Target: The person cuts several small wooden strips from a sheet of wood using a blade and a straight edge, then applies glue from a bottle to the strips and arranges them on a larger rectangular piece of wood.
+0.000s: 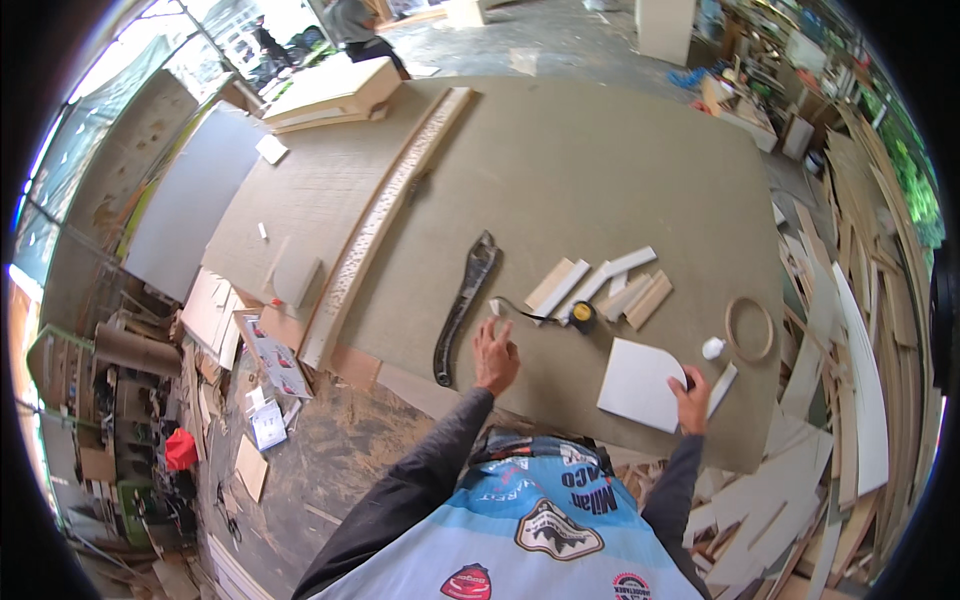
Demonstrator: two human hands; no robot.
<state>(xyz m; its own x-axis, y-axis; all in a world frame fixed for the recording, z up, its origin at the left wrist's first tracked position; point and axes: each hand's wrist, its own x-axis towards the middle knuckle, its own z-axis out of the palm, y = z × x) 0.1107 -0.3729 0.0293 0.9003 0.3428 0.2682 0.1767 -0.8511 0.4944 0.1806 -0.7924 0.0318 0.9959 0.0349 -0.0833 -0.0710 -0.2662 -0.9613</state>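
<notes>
My right hand (692, 402) grips the right edge of a white board with one rounded corner (640, 385), which lies on the large workbench top (620, 160). My left hand (495, 358) hovers over or rests on the bench with its fingers apart and nothing in them. Just beyond its fingertips is a small pale piece (495, 307). Left of that hand lies a long, dark, curved tool (466, 308), its kind unclear. A round black-and-yellow thing (583, 317), perhaps a tape measure, sits between my hands and beyond them, with a dark strip beside it.
Several short wood strips (606, 283) lie beyond the round thing. To the right are a wooden ring (749, 330) and a small white bottle (713, 348). A long perforated rail (385, 225) crosses the bench. Offcuts (860, 330) crowd the right side. A person (355, 28) stands far off.
</notes>
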